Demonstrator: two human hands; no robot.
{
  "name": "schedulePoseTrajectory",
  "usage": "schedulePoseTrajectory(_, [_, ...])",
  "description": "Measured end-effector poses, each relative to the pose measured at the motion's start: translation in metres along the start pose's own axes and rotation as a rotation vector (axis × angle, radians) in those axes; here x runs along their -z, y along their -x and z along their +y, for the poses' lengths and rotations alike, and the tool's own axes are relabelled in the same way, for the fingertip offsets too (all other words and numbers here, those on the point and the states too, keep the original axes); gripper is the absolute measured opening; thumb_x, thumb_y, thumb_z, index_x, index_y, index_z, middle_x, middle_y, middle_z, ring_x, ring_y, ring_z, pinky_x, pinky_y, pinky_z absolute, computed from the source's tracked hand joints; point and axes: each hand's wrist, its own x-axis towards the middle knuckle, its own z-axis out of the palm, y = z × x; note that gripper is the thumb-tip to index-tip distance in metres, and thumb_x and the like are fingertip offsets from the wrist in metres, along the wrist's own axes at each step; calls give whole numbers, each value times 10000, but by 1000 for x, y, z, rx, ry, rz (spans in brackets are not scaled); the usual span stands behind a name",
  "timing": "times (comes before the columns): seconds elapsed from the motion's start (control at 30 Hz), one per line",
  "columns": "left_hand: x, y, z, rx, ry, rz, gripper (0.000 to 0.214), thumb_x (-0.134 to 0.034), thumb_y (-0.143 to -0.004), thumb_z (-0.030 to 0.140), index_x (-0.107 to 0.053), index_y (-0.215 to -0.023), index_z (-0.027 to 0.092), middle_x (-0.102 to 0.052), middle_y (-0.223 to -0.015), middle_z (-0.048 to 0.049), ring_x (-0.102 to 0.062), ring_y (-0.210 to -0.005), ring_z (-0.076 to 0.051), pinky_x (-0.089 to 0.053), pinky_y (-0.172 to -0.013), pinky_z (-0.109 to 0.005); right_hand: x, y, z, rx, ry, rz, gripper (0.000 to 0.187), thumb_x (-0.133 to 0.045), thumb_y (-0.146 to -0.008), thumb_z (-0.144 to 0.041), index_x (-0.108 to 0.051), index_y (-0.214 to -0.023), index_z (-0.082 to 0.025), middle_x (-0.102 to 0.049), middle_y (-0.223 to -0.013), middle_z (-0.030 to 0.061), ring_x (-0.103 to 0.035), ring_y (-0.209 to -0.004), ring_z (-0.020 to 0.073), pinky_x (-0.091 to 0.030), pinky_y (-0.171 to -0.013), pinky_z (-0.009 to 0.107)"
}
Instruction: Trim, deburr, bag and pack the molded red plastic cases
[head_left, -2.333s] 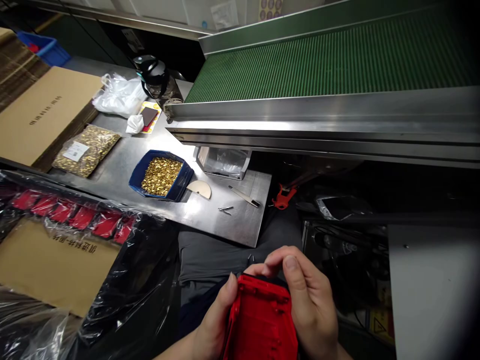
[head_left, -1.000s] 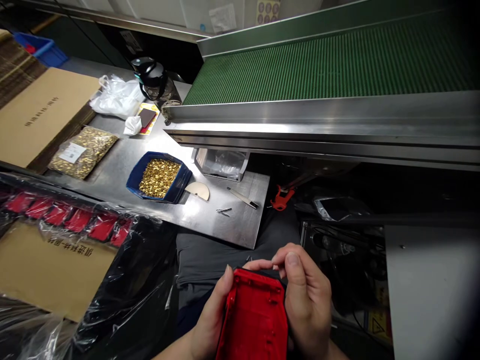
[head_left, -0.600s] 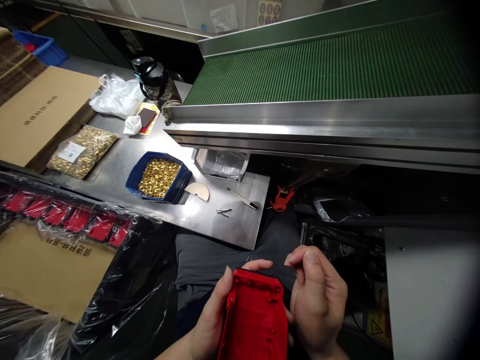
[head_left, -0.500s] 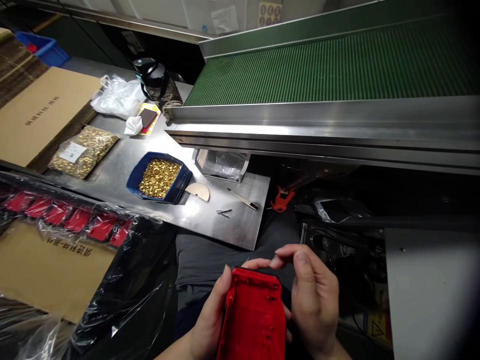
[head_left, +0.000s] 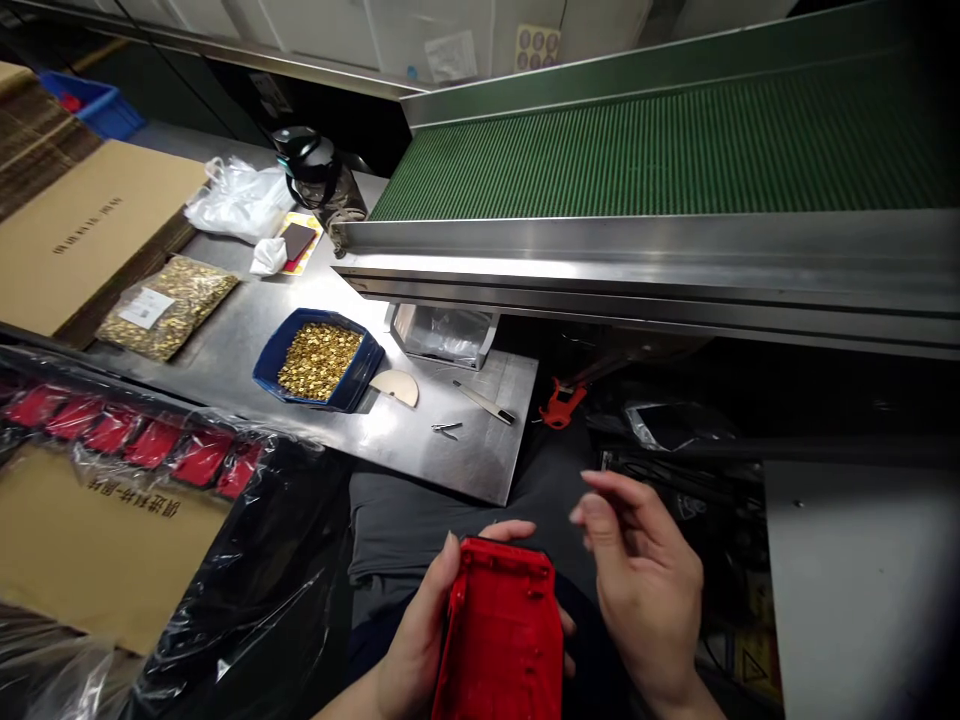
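Note:
My left hand point(head_left: 418, 640) is wrapped around a red plastic housing shell point(head_left: 504, 640), its hollow, ribbed inside facing up. The thumb lies along the shell's left edge, and fingertips show beyond its top and right edges. To the right, apart from the shell, my right hand point(head_left: 649, 590) hangs in the air with fingers curled and thumb close to the index finger. Whether something small is between them is hidden. Beyond the hands, a blue bin point(head_left: 352, 385) of small brass-coloured parts point(head_left: 319, 360) stands on the metal table point(head_left: 405, 455).
Tweezers point(head_left: 484, 402), a nail clipper point(head_left: 447, 430) and a pale half-disc point(head_left: 396, 387) lie near the bin. A green ribbed conveyor point(head_left: 637, 150) runs across the upper right. Left are a bag of brass parts point(head_left: 165, 305) and a carton of red shells point(head_left: 154, 442).
My right hand has moved right and slightly down, away from the shell's top edge and my left fingertips. The left hand still holds the shell, almost unmoved.

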Motion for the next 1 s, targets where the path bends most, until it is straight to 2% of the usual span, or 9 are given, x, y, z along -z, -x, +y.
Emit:
schedulePoseTrajectory(0.1, [4, 0, 2, 20, -96, 26, 706, -317, -992, 679, -332, -1496, 185, -714, -1108, -186, -717, -1017, -334, -486, -909, -430, 7, -9, -12, 31, -59, -460, 260, -574, -989, -346, -671, -1229, -314, -654, -1280, 29, -630, -1150, 198, -493, -969, 281])
schedulePoseTrajectory(0.17, [9, 0, 9, 15, -255, 83, 556, -412, -1019, 569, -463, -1428, 196, -708, -1167, -139, -677, -1120, -291, -435, -1033, -420, 11, -14, -23, -16, -49, -850, 304, -619, -956, -355, -662, -1256, -329, -659, -1294, 12, -616, -1188, 215, -476, -995, 283])
schedulePoseTrajectory(0.23, [15, 1, 19, 45, -420, 126, 471, -406, -1043, 499, -551, -1362, 185, -671, -1265, -121, -617, -1218, -271, -390, -1106, -409, 12, -16, -30, -103, 52, -1034, 273, -653, -925, -327, -685, -1196, -331, -718, -1155, -22, -665, -1073, 197, -488, -920, 253])
schedulePoseTrajectory(0.37, [29, 10, 40, -19, -972, 252, 515, -406, -1026, 553, -482, -1442, 258, -572, -1423, -98, -508, -1339, -291, -360, -1154, -476, 3, -11, -27, -277, 193, -919, 165, -561, -956, -326, -705, -918, -256, -743, -848, -42, -686, -760, 159, -460, -652, 225])
schedulePoseTrajectory(0.5, [35, 23, 40, -210, -1557, 346, 883, -759, -806, 562, -343, -1540, 303, -407, -1574, -109, -383, -1432, -353, -287, -1209, -512, -13, -1, -13, -300, 276, -760, 247, -517, -968, -402, -686, -910, -231, -748, -827, -3, -698, -749, 186, -463, -654, 254])
schedulePoseTrajectory(0.6, [27, 27, 28, -214, -1593, 334, 987, -837, -711, 544, -362, -1529, 261, -466, -1512, -163, -450, -1364, -408, -349, -1156, -567, -24, 4, -15, -243, 363, -681, 301, -497, -964, -465, -702, -947, -246, -758, -879, 27, -717, -817, 237, -491, -685, 303])
schedulePoseTrajectory(0.77, [17, 30, 18, -315, -1510, 512, 1127, -932, -561, 486, -357, -1500, 247, -468, -1469, -199, -448, -1334, -463, -383, -1099, -617, -31, 6, -34, -196, 320, -737, 281, -548, -944, -506, -721, -979, -287, -761, -855, 2, -725, -783, 228, -515, -665, 299])
schedulePoseTrajectory(0.87, [16, 37, 22, -375, -1429, 583, 828, -868, -677, 364, -438, -1378, 267, -564, -1340, -140, -570, -1209, -389, -480, -1012, -529, -34, -4, -39, -156, 207, -811, 317, -547, -958, -536, -728, -1008, -281, -756, -839, 2, -724, -753, 205, -526, -654, 277])
schedulePoseTrajectory(1.0, [18, 56, 34, -357, -1449, 595, 710, -790, -780, 299, -408, -1378, 286, -538, -1373, -98, -554, -1256, -323, -455, -1092, -463, -57, -39, -24, 46, 180, -530, 267, -493, -1017, -395, -695, -1134, -265, -737, -943, 14, -715, -841, 176, -547, -766, 280])
